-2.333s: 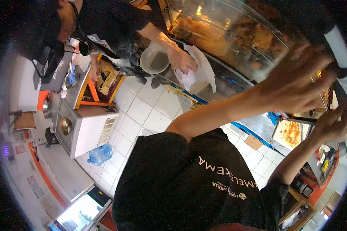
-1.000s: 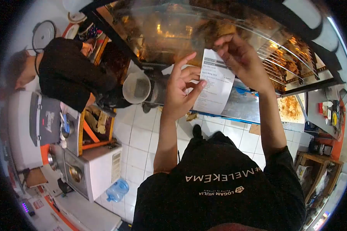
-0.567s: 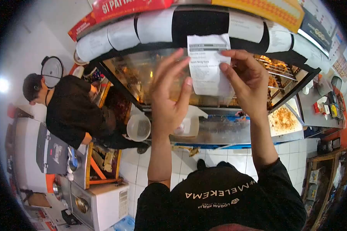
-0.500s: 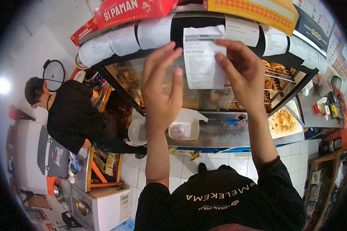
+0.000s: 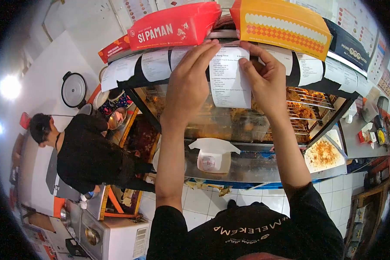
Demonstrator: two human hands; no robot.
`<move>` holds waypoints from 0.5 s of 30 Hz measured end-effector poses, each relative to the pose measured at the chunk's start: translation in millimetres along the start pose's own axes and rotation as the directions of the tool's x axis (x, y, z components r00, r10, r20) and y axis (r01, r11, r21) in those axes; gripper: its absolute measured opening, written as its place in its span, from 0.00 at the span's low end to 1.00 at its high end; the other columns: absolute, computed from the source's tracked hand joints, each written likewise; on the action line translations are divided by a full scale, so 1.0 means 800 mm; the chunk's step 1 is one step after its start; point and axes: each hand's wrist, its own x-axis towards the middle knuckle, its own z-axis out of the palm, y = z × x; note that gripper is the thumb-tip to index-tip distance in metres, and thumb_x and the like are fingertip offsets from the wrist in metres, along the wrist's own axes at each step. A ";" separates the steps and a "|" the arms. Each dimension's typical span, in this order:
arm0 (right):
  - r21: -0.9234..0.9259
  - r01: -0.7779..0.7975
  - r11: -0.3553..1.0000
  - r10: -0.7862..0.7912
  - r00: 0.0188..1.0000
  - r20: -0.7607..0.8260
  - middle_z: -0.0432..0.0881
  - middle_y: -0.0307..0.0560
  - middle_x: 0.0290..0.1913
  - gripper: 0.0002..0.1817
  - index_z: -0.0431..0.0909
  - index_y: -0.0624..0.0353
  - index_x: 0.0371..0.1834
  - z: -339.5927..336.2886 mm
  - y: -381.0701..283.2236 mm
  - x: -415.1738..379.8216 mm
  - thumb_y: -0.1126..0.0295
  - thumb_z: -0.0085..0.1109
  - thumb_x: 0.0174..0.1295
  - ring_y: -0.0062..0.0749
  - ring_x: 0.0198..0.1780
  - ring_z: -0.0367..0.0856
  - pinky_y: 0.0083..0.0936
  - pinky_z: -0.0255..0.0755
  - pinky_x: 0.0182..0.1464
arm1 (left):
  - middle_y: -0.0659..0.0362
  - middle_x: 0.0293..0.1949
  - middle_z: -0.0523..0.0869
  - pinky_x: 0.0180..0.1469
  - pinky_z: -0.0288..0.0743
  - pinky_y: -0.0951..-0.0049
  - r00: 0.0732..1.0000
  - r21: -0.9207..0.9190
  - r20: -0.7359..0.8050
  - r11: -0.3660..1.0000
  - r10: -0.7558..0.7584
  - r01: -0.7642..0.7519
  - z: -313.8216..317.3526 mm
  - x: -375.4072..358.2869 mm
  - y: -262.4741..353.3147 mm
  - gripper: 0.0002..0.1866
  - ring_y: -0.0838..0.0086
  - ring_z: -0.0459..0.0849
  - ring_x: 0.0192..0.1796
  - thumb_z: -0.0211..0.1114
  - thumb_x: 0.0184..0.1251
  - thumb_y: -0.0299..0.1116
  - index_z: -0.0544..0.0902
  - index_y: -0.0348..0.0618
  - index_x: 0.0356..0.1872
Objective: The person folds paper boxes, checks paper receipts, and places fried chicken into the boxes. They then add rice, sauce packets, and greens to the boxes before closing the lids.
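A printed paper receipt hangs against the top front of a glass food warmer, lines of text facing me. My right hand grips the receipt's upper right edge between thumb and fingers. At its upper left edge is my left hand, fingers stretched out and lying against the rim of the warmer. Part of the receipt's top edge is hidden by my fingers. Other paper slips hang in a row along the same dark strip. Below, an open white takeaway box with a small packet inside stands on the metal counter.
Fried chicken lies on racks inside the warmer. A red box and a yellow box sit on top. To the right is a tray of crumbs. At the left, a person in black works at another counter.
Both hands have brought the receipt up against the warmer's top edge. My left hand has moved right and up to touch it. The view has shifted, and the co-worker appears lower.
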 end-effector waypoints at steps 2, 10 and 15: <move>0.018 0.004 1.000 -0.003 1.000 -0.006 0.86 0.43 0.41 0.16 0.79 0.68 0.58 0.005 0.000 -0.001 0.80 0.60 0.67 0.15 0.36 0.80 0.16 0.74 0.37 | 0.46 0.60 0.81 0.65 0.74 0.58 1.000 0.006 0.019 1.000 0.011 -0.012 0.006 0.001 -0.001 0.22 0.54 0.79 0.64 0.55 0.63 0.16 0.78 0.33 0.60; 0.123 0.040 0.992 -0.020 0.987 -0.156 0.85 0.43 0.42 0.17 0.79 0.71 0.58 0.009 -0.004 -0.009 0.80 0.59 0.66 0.13 0.31 0.76 0.16 0.71 0.32 | 0.44 0.58 0.78 0.67 0.71 0.55 0.995 0.024 0.049 0.996 0.082 -0.083 0.011 0.011 0.006 0.24 0.52 0.77 0.63 0.56 0.62 0.21 0.75 0.30 0.61; -0.034 -0.028 0.999 0.024 0.993 -0.112 0.86 0.45 0.35 0.19 0.79 0.73 0.57 0.010 0.004 -0.005 0.77 0.61 0.64 0.13 0.27 0.72 0.18 0.68 0.29 | 0.44 0.55 0.79 0.64 0.72 0.54 0.988 0.082 0.105 0.989 0.114 -0.123 0.022 0.023 0.004 0.22 0.52 0.78 0.59 0.58 0.61 0.24 0.77 0.31 0.59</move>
